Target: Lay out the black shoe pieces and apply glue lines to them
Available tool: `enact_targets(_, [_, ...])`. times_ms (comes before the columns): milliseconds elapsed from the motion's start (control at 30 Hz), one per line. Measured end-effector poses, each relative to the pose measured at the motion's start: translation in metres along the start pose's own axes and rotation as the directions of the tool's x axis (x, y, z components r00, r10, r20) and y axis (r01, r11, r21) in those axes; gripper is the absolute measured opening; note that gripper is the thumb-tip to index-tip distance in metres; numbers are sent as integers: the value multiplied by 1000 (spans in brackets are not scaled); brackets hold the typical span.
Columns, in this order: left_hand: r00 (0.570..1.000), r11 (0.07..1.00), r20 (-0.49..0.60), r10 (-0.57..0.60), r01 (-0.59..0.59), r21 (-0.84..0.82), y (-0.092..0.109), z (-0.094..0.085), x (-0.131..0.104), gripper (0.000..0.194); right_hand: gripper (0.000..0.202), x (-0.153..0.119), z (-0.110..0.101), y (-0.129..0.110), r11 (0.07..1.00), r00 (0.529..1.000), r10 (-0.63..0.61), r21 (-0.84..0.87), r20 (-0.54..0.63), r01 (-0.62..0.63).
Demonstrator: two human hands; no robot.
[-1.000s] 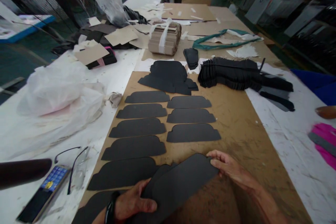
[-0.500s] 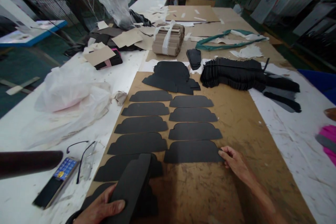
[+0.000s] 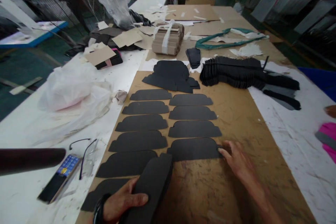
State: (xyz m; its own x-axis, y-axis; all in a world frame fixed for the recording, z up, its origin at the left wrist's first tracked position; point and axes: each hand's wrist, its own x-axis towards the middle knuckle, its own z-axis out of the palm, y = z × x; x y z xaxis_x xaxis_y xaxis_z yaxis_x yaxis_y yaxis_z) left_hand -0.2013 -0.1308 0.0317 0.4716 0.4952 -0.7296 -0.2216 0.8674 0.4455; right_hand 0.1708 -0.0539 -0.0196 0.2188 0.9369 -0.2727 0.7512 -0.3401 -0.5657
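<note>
black panels (image 3: 194, 128) in columns: 10 | phone (image 3: 60, 178): 1 | eyeglasses (image 3: 83, 159): 1

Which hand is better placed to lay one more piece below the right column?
Probably the right hand: it is at that column's nearest piece, beside bare board, with no stack in its grip. The left hand is busy holding the stack.

White worktop (image 3: 21, 133), near left: rectangular phone (image 3: 60, 179), screen partly lit blue; thin black-armed eyeglasses (image 3: 82, 163) just beside it.
Left, farther back: crumpled translucent white plastic bag (image 3: 69, 89).
Far middle: layered brown bundle (image 3: 172, 44) tied with white strip (image 3: 165, 43).
Far right: flat teal loop (image 3: 216, 46).
Right edge: magenta-and-grey item (image 3: 330, 141), partly out of view.
</note>
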Motion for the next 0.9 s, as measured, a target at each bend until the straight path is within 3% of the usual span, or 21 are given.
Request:
enact_targets(67, [998,999,69,-14,11,44,4,7,8,66,42,-12,-2,-17,999,1000,-26,-20,-8,26])
enact_targets(133, [993,996,120,-20,10,83,7,16,16,65,41,-29,4,-40,996,992,-86,5,90,86])
enact_targets(233, [981,990,192,-19,-8,138,8,30,28,65,38,-52,22,-71,975,919,-223,90,325,204])
enact_targets(333, [971,983,240,-22,-23,184,3,38,35,64,22,-64,37,-85,963,891,-270,109,366,247])
enact_targets(433, [974,983,221,-48,6,185,-7,38,40,63,13,-65,39,-80,954,886,-300,104,354,282])
enact_targets(733, [987,985,137,-84,61,162,-29,37,42,58,35,-71,42,-52,925,888,-380,92,258,368])
enact_targets(900, [976,983,194,-100,66,172,-34,44,33,66,35,-80,32,-37,946,919,-309,174,243,272])
